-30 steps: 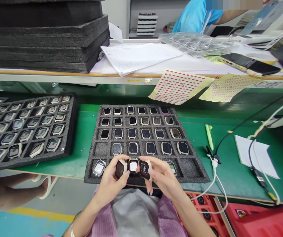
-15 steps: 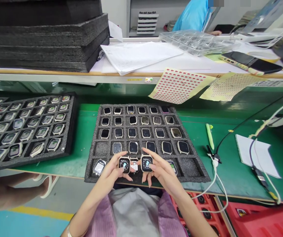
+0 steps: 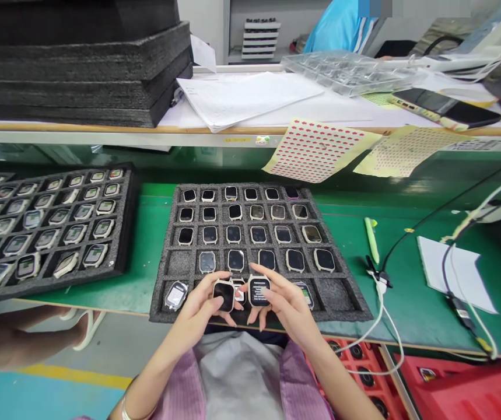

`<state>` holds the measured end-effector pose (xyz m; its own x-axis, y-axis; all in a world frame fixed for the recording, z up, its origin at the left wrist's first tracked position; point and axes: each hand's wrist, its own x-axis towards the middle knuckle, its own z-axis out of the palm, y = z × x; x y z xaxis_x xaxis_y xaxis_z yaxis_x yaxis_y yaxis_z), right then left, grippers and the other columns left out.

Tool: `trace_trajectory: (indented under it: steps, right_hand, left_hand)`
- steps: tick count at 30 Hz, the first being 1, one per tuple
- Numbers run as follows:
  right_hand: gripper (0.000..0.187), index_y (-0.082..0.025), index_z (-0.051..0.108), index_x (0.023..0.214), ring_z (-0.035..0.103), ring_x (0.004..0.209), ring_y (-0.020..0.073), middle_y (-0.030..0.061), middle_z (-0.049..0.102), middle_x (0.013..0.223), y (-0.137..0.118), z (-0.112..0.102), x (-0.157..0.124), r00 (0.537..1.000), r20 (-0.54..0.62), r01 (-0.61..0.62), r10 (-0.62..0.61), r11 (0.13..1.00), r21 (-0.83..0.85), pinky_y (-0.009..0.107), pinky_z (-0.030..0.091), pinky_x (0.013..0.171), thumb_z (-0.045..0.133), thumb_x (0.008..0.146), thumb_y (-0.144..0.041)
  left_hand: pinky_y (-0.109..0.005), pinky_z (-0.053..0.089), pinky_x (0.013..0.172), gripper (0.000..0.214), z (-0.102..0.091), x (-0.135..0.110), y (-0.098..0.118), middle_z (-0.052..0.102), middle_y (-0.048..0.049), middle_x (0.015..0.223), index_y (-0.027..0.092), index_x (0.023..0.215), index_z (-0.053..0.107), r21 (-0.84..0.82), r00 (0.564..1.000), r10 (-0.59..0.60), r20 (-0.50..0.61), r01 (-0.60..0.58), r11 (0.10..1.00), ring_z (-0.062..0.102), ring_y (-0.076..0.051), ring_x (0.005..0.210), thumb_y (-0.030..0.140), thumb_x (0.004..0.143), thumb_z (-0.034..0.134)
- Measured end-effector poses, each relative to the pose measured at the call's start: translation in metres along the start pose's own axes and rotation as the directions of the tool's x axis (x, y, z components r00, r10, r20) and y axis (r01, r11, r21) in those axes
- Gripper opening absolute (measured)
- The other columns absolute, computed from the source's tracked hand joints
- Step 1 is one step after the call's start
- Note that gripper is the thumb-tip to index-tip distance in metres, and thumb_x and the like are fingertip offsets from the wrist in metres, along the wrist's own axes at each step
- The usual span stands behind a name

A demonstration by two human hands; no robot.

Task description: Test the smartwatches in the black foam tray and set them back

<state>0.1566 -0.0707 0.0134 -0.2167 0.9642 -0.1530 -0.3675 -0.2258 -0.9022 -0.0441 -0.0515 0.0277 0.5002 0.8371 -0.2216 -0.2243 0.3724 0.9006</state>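
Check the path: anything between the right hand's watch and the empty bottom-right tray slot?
Yes: a watch sits in the next slot, between the right hand with its held watch and the empty slot. It lies flat in the foam tray, so only a low path is blocked.

Bright, even indoor light seems to fall from overhead, leaving only soft shadows beneath the left hand [image 3: 198, 309] and right hand [image 3: 287, 306]. Pale glare streaks the green table mat [image 3: 156, 201] and glints off the smartwatch screens [image 3: 235, 259]. The wide lens bows the shelf edge [image 3: 101, 137] toward the sides, and a pixelated patch [image 3: 412, 7] blurs the top edge
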Motion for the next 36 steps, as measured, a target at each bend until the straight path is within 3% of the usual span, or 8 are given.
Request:
trace_trajectory:
  steps: [5, 9, 13, 15, 17, 21, 30, 36]
  right_hand:
    - [0.045, -0.02, 0.046, 0.131, 0.067, 0.054, 0.0156, 0.0067, 0.067, 0.088, -0.003, 0.008, -0.003, 0.998, -0.061, 0.029, -0.034, 0.996, -0.086, 0.021, 0.052, 0.039, 0.059, 0.089, -0.03]
    - [0.068, -0.027, 0.031, 0.14, 0.068, 0.074, 0.0177, 0.0099, 0.06, 0.114, -0.007, 0.01, -0.008, 0.999, 0.028, 0.025, -0.022, 0.991, -0.129, 0.024, 0.057, 0.052, 0.068, 0.082, -0.022]
    - [0.061, -0.026, 0.032, 0.137, 0.068, 0.076, 0.0191, 0.0083, 0.061, 0.109, -0.024, -0.014, -0.021, 0.999, 0.032, 0.026, -0.016, 0.939, -0.343, 0.029, 0.058, 0.058, 0.064, 0.085, -0.025]
    - [0.05, -0.023, 0.044, 0.127, 0.066, 0.074, 0.0193, 0.0056, 0.064, 0.096, -0.038, -0.038, -0.03, 0.997, -0.001, 0.06, -0.076, 0.8, -0.597, 0.031, 0.057, 0.063, 0.066, 0.082, -0.026]
    - [0.039, -0.021, 0.053, 0.117, 0.064, 0.078, 0.0209, 0.0064, 0.063, 0.096, -0.051, -0.066, -0.04, 0.984, -0.032, 0.068, -0.174, 0.54, -0.839, 0.033, 0.054, 0.069, 0.067, 0.08, -0.029]
    - [0.037, -0.02, 0.056, 0.117, 0.058, 0.101, 0.0263, 0.0112, 0.059, 0.111, -0.063, -0.111, -0.059, 0.959, -0.03, 0.021, -0.283, 0.176, -0.984, 0.04, 0.048, 0.086, 0.061, 0.084, -0.035]
    - [0.04, -0.021, 0.055, 0.125, 0.054, 0.109, 0.0268, 0.0121, 0.057, 0.118, -0.077, -0.127, -0.051, 0.97, 0.011, 0.005, -0.243, -0.027, -1.0, 0.041, 0.042, 0.094, 0.045, 0.093, -0.042]
    - [0.031, -0.009, 0.062, 0.101, 0.059, 0.081, 0.0301, 0.0161, 0.063, 0.083, -0.059, -0.118, 0.001, 0.916, -0.136, -0.266, -0.376, -0.319, -0.91, 0.04, 0.046, 0.072, 0.04, 0.094, -0.031]
  left_hand:
    - [-0.032, 0.056, 0.07, 0.036, 0.002, 0.001, 0.0, 0.062, -0.0079, 0.106, 0.022, 0.122, 0.048, 0.005, 1.0, 0.001, 0.003, -0.001, 1.0, 0.062, -0.023, 0.092, 0.026, 0.086, 0.05]
    - [-0.032, 0.056, 0.069, 0.036, 0.001, 0.0, -0.001, 0.062, -0.0079, 0.105, 0.022, 0.122, 0.048, 0.016, 1.0, 0.01, -0.003, -0.01, 1.0, 0.062, -0.023, 0.092, 0.027, 0.086, 0.051]
    - [-0.033, 0.056, 0.067, 0.039, -0.005, -0.001, -0.006, 0.062, -0.0095, 0.104, 0.021, 0.125, 0.045, 0.026, 0.999, 0.034, -0.006, -0.033, 0.999, 0.061, -0.025, 0.095, 0.028, 0.087, 0.051]
    - [-0.033, 0.055, 0.067, 0.04, -0.008, -0.001, -0.007, 0.062, -0.01, 0.104, 0.021, 0.126, 0.044, 0.024, 0.999, 0.038, -0.003, -0.038, 0.999, 0.061, -0.025, 0.095, 0.028, 0.088, 0.05]
    - [-0.033, 0.055, 0.067, 0.039, -0.009, -0.002, -0.007, 0.062, -0.0102, 0.105, 0.021, 0.126, 0.044, 0.023, 0.999, 0.037, -0.006, -0.037, 0.999, 0.061, -0.025, 0.096, 0.027, 0.088, 0.05]
    - [-0.033, 0.055, 0.065, 0.04, -0.007, 0.0, -0.004, 0.061, -0.0106, 0.104, 0.019, 0.124, 0.046, 0.026, 0.999, 0.028, -0.041, -0.027, 0.999, 0.061, -0.025, 0.095, 0.028, 0.086, 0.053]
    - [-0.019, 0.042, 0.044, 0.044, -0.001, 0.004, -0.003, 0.057, 0.0015, 0.076, 0.02, 0.119, 0.044, 0.256, 0.988, 0.032, -0.151, 0.008, 0.967, 0.05, -0.009, 0.05, 0.031, 0.081, 0.061]
    - [-0.022, 0.04, 0.051, 0.036, 0.002, 0.006, -0.006, 0.053, 0.0033, 0.075, 0.022, 0.11, 0.049, 0.462, 0.917, 0.202, -0.345, -0.022, 0.887, 0.05, -0.011, 0.055, 0.031, 0.078, 0.063]
